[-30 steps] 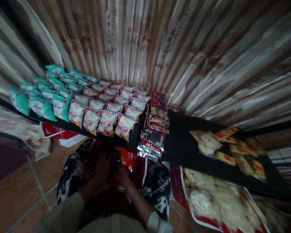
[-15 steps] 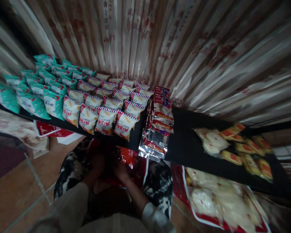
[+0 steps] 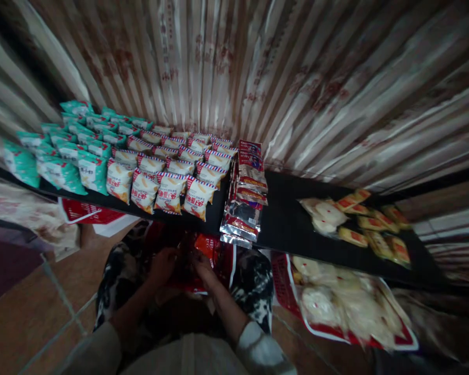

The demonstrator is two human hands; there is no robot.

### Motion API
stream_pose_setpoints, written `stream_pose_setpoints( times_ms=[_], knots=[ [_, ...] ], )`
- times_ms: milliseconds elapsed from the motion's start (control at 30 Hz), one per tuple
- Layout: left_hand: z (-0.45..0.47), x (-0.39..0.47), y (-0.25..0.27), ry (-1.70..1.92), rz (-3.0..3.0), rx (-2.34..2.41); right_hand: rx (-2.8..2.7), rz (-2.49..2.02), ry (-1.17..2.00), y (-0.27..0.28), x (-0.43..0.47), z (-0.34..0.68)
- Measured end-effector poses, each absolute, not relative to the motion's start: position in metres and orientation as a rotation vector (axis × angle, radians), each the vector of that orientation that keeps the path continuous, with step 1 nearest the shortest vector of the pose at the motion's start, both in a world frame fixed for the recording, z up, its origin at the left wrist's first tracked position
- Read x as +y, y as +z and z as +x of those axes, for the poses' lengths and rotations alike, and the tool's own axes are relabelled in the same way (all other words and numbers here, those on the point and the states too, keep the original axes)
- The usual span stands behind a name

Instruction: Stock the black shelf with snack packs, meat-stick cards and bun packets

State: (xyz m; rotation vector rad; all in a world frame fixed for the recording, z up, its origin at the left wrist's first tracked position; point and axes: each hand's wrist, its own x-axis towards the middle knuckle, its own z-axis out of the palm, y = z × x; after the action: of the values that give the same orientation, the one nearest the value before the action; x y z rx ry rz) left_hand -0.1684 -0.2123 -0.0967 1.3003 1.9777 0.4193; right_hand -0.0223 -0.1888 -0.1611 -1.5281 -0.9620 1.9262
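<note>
My left hand (image 3: 164,264) is low in a red basket (image 3: 233,265) between my knees, its fingers curled inward. Facing it, my right hand (image 3: 200,262) is closed too, with its fingertips by a dark, shiny packet (image 3: 185,245). Shadow hides what either hand grips. A bright red-orange packet (image 3: 208,246) lies in the basket just beyond my right hand. On the black shelf above, silver and red packets (image 3: 244,208) lie overlapping in a row.
White snack bags (image 3: 197,198) and teal bags (image 3: 93,172) stand in rows on the shelf (image 3: 285,229). Flat white packs (image 3: 326,216) and yellow packs (image 3: 354,237) lie right. Below are a basket of white packs (image 3: 347,302) and another red basket (image 3: 82,211) left.
The view has shifted slightly, bringing the shelf's right part leftward. My left hand has come out of deep shadow and moved up and right, nearer my right hand.
</note>
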Motion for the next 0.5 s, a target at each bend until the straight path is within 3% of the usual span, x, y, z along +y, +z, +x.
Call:
stream_pose_setpoints(
  times_ms=[167,500],
  knots=[
    [-0.171,-0.229,-0.076,0.686,1.138,1.880,-0.546,-1.356,2.074,-0.137,-0.209,-0.010],
    [-0.170,-0.260,-0.014,1.053,0.789,1.601,-0.579,-1.221,2.031,-0.080,-0.224,-0.012]
  ],
)
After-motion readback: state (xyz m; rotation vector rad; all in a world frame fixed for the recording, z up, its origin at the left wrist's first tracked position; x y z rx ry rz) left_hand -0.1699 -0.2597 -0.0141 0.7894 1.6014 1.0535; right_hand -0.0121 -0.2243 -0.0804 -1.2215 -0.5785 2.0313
